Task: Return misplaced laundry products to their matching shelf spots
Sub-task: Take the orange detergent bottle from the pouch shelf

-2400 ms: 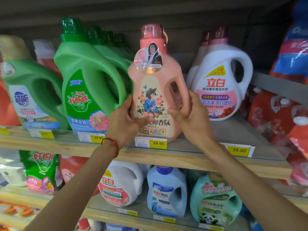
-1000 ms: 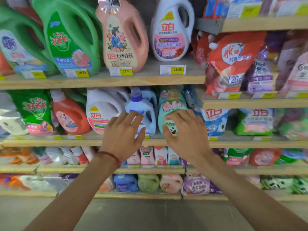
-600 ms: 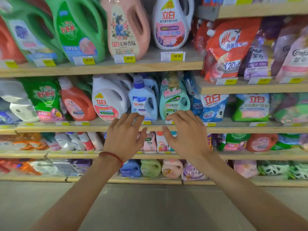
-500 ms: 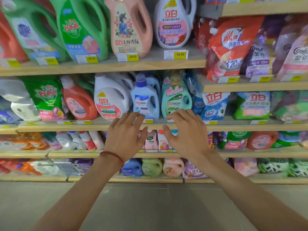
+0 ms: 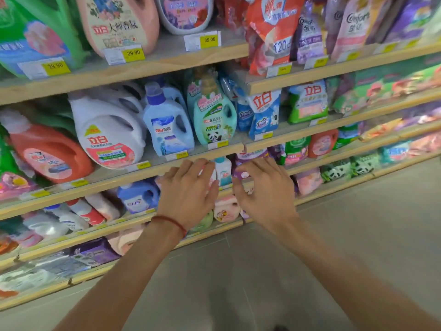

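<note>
My left hand [image 5: 188, 192] and my right hand [image 5: 265, 189] hover side by side in front of the third shelf, fingers loosely spread, holding nothing. Between them stands a small white and teal bottle [image 5: 223, 172]. The pink detergent jug [image 5: 119, 22] stands on the top shelf [image 5: 167, 60] behind a 29.90 tag. On the shelf below sit a white jug [image 5: 107, 130], a pale blue bottle [image 5: 167, 123] and a teal panda bottle [image 5: 212, 113]. A pink bottle [image 5: 226, 209] lies low, under my hands.
Green jug [image 5: 31, 32] at top left, orange jug [image 5: 47, 151] at middle left. Refill pouches [image 5: 274, 32] fill the right-hand shelves. Small bottles and packs crowd the lower shelves. Grey tiled floor [image 5: 334, 235] lies below and to the right.
Both hands let go of the pink jug on the top shelf and dropped to the lower shelves. The view has since tilted and moved closer, with my hands still empty.
</note>
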A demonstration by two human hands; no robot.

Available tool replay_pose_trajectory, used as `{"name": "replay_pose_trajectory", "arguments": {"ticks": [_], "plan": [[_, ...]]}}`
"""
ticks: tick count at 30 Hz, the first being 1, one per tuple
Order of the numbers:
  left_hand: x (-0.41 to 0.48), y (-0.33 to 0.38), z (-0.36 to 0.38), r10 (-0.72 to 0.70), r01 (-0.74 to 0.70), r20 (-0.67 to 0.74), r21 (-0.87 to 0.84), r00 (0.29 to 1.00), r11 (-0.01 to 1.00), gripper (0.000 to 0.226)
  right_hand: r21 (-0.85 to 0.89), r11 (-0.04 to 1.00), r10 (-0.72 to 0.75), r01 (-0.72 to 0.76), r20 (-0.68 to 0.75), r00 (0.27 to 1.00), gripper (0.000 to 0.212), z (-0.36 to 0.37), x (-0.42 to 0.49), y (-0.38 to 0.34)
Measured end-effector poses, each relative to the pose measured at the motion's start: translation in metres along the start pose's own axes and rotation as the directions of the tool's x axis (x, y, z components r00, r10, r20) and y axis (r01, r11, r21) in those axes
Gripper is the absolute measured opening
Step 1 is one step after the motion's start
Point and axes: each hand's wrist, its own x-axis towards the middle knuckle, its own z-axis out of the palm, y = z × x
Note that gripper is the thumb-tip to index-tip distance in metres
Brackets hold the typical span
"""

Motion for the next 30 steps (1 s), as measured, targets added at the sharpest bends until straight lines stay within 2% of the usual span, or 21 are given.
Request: {"name": "replay_pose_trajectory", "arguments": {"ticks": [5,10,14,22,30], "plan": [[0.015,0.049,0.024,0.125,-0.123,0.017,-0.087,0.992,0.989,0.034,-0.048,0.985,0.163,-0.165,-0.025,0.986,0.024,-0.017,-0.030,0.038],[0.037,0.112,0.043,0.233,-0.222,0.056,-0.155,0.971,0.962,0.037,-0.123,0.954,0.274,-0.274,-0.018,0.962,0.019,-0.039,-0.048,0.093],[0.068,0.175,0.060,0.283,-0.270,0.042,-0.197,0.958,0.943,0.033,-0.112,0.933,0.336,-0.341,-0.066,0.940,0.018,-0.062,-0.053,0.152],[0.146,0.310,0.093,0.292,-0.267,0.073,-0.241,0.954,0.933,0.036,-0.144,0.925,0.346,-0.352,-0.067,0.936,0.018,-0.118,-0.039,0.302],[0.215,0.388,0.135,0.231,-0.200,0.106,-0.240,0.967,0.950,0.029,-0.150,0.931,0.332,-0.334,-0.037,0.942,0.016,-0.136,-0.001,0.425]]}}
